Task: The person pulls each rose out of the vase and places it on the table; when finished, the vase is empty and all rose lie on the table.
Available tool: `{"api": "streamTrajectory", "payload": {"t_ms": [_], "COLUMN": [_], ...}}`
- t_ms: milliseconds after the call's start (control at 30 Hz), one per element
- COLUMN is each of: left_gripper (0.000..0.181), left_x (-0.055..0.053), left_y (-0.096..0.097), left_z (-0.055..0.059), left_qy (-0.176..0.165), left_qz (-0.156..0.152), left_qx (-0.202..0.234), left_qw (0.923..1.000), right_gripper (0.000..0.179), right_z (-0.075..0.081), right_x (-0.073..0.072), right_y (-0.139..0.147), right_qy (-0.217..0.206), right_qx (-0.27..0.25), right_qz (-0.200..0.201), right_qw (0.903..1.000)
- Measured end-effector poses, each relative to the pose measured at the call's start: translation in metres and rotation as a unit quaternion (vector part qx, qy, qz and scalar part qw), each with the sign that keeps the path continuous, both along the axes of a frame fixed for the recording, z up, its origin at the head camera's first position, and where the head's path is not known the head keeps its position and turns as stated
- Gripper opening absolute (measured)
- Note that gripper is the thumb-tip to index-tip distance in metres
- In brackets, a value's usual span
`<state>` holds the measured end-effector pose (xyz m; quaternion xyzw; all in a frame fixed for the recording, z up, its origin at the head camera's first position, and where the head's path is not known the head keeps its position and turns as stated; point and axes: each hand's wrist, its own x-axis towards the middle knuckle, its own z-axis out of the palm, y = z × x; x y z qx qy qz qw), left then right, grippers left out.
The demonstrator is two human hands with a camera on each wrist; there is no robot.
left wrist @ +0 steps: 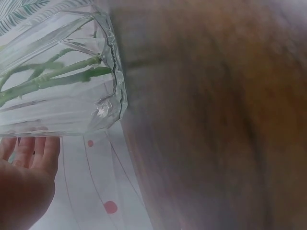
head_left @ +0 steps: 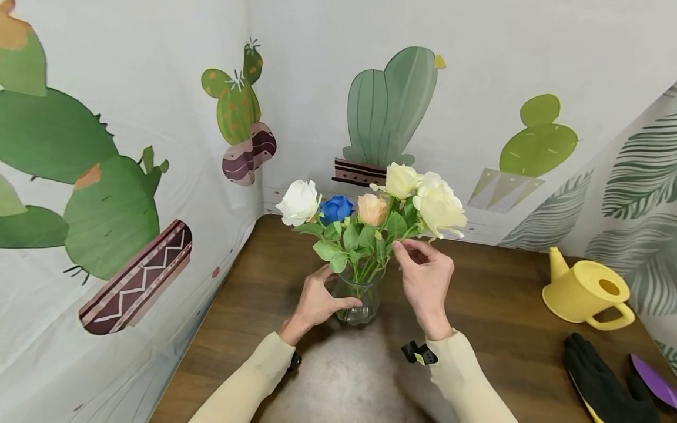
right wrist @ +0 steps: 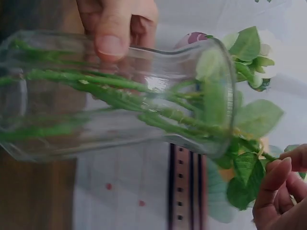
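A clear glass vase (head_left: 371,302) stands on the wooden table, several green stems (right wrist: 115,91) inside it. Above the rim spread a white rose (head_left: 299,202), a blue rose (head_left: 337,209), a peach rose (head_left: 372,210) and cream roses (head_left: 440,205) with green leaves. My left hand (head_left: 316,301) holds the vase from the left, its thumb across the front of the glass and its fingers behind. Just above the rim on the right, my right hand (head_left: 427,279) pinches a flower stem (right wrist: 269,157) between thumb and fingertips. Leaves partly hide that stem in the head view.
On the right of the table (head_left: 492,329) stands a yellow watering can (head_left: 576,291). Nearer the front right lie a black glove (head_left: 603,376) and a purple object (head_left: 656,379) cut off by the frame. A cactus-printed cloth (head_left: 312,88) hangs behind and along the left.
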<state>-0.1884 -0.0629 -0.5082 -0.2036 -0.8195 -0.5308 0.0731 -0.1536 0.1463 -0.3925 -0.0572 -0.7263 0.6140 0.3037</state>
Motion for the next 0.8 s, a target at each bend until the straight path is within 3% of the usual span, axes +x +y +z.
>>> {"api": "streamTrajectory", "payload": {"t_ms": [133, 367, 800], "left_gripper": [0.086, 0.083, 0.082], "left_x": [0.0, -0.002, 0.0], "left_y": [-0.001, -0.001, 0.0], "left_z": [0.002, 0.003, 0.001], "left_qy": [-0.018, -0.016, -0.015], "left_qz": [0.003, 0.002, 0.003], "left_qx": [0.002, 0.004, 0.009], "left_qw": [0.9998, 0.9999, 0.9998], "right_gripper": [0.009, 0.009, 0.012], "right_z": [-0.001, 0.01, 0.049], "right_x": [-0.003, -0.002, -0.004], "right_y": [0.002, 0.003, 0.016], "right_qy": [-0.023, 0.03, 0.069], "right_qx": [-0.013, -0.031, -0.017], "right_qz": [0.008, 0.019, 0.019], "right_qw": [0.9996, 0.9989, 0.9973]}}
